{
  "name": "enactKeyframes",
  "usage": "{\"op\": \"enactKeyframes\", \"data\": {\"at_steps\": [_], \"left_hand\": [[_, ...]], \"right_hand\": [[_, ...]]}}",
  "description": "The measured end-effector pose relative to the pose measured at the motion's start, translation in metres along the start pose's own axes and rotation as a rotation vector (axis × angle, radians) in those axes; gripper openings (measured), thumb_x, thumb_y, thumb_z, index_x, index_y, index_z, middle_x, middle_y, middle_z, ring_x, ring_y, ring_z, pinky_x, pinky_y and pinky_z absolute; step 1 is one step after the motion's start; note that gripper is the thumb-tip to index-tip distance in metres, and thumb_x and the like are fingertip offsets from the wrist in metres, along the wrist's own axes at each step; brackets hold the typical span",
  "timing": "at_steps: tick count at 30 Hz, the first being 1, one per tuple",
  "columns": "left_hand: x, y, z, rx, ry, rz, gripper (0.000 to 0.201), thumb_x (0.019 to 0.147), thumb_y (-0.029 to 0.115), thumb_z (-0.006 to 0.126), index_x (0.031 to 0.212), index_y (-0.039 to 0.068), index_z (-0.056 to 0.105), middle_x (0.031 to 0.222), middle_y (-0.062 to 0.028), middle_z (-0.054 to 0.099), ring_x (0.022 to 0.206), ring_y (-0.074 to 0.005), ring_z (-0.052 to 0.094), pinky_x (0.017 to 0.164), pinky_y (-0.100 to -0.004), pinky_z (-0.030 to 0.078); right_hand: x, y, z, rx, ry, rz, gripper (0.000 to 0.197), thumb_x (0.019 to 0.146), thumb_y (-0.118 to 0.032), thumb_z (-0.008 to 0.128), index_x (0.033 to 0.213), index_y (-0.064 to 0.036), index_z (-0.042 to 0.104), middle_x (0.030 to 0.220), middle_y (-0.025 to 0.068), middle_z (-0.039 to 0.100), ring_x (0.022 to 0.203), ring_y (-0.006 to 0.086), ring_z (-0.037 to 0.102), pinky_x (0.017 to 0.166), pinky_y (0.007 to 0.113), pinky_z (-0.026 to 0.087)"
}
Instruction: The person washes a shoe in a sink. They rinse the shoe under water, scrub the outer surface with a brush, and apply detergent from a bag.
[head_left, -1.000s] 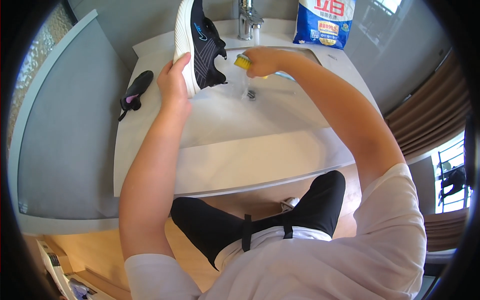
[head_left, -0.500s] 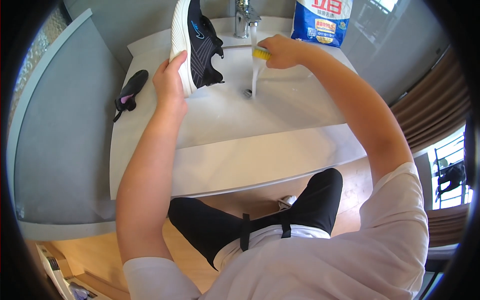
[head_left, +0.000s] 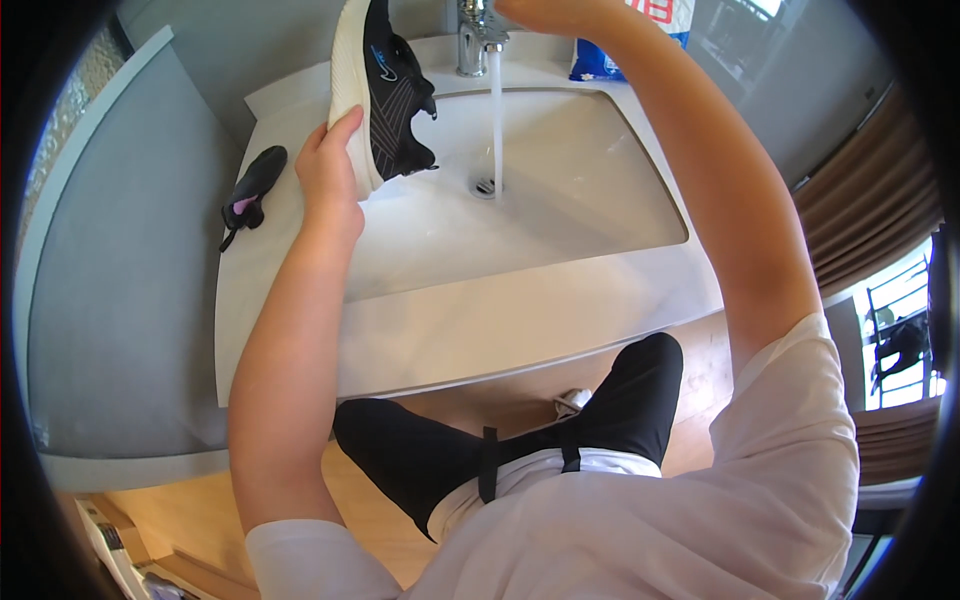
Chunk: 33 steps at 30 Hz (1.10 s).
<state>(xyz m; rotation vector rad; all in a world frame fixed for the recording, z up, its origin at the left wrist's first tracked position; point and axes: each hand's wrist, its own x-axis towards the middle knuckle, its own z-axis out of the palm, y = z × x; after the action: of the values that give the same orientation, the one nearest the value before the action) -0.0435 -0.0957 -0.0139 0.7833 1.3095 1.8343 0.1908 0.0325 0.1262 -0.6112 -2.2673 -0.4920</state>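
Observation:
My left hand [head_left: 328, 165] is closed round the heel end of a black sneaker [head_left: 392, 115], its thumb on the thick white sole. The shoe is held upright on its end over the left side of the white sink [head_left: 590, 215], opening facing right. My right hand [head_left: 548, 14] is up by the top of the chrome faucet [head_left: 471, 45]; the upper edge cuts off its fingers, so what it grips is hidden. A stream of water [head_left: 497, 120] runs from the spout to the drain [head_left: 484, 187]. The yellow-bristled brush does not show.
A blue and white bag [head_left: 597, 62] stands behind the sink at the right, partly behind my right arm. On the left counter lies an elongated black object with a pinkish patch [head_left: 253, 190]. A grey panel [head_left: 120, 270] borders the left side; a brown curtain [head_left: 870, 210] hangs at right.
My right hand has moved up from the water stream, where it held a yellow-bristled brush, to the top of the faucet. The left hand and shoe stay nearly in place.

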Motion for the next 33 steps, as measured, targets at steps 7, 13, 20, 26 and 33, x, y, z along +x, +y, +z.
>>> {"op": "enactKeyframes", "data": {"at_steps": [7,13,20,26,33], "left_hand": [[0.001,-0.001,-0.002,-0.013,-0.009,-0.009,0.050,0.086,0.025,0.072,0.123,-0.007,0.063,0.114,-0.0129,0.067,0.105,-0.0198,0.062,0.094,-0.0288,0.043],[-0.002,0.002,-0.001,0.012,0.000,-0.012,0.050,0.086,0.025,0.073,0.122,-0.008,0.063,0.114,-0.0132,0.067,0.104,-0.0206,0.063,0.093,-0.0294,0.044],[-0.003,0.002,0.000,0.004,-0.009,-0.012,0.049,0.086,0.025,0.073,0.122,-0.008,0.063,0.111,-0.0131,0.068,0.100,-0.0211,0.065,0.090,-0.0298,0.047],[-0.006,0.006,0.002,-0.037,0.004,-0.036,0.049,0.085,0.025,0.073,0.120,-0.008,0.063,0.109,-0.0130,0.069,0.097,-0.0204,0.066,0.085,-0.0300,0.049],[-0.004,0.001,0.000,0.002,-0.026,-0.023,0.048,0.087,0.025,0.071,0.122,-0.008,0.062,0.111,-0.0127,0.068,0.100,-0.0204,0.065,0.089,-0.0302,0.048]], "right_hand": [[0.018,-0.003,0.024,0.047,-0.350,0.217,0.032,0.073,-0.018,0.064,0.095,0.0045,0.069,0.099,0.0281,0.069,0.097,0.0447,0.066,0.087,0.049,0.053],[0.007,-0.002,0.029,0.062,-0.301,0.182,0.029,0.074,-0.023,0.065,0.087,0.0027,0.070,0.092,0.0285,0.069,0.090,0.0453,0.067,0.082,0.051,0.053],[-0.019,-0.008,0.012,0.185,-0.095,0.218,0.034,0.073,-0.022,0.068,0.096,0.0022,0.066,0.094,0.0296,0.067,0.094,0.0465,0.064,0.080,0.050,0.052],[-0.076,-0.048,-0.003,0.400,0.105,0.830,0.027,0.082,-0.020,0.067,0.101,-0.0012,0.067,0.096,0.0232,0.069,0.098,0.0368,0.067,0.088,0.048,0.053],[-0.127,-0.040,0.044,0.067,-0.879,0.384,0.060,0.083,-0.029,0.073,0.136,-0.0067,0.053,0.112,0.0245,0.067,0.105,0.0427,0.065,0.094,0.050,0.052]]}}
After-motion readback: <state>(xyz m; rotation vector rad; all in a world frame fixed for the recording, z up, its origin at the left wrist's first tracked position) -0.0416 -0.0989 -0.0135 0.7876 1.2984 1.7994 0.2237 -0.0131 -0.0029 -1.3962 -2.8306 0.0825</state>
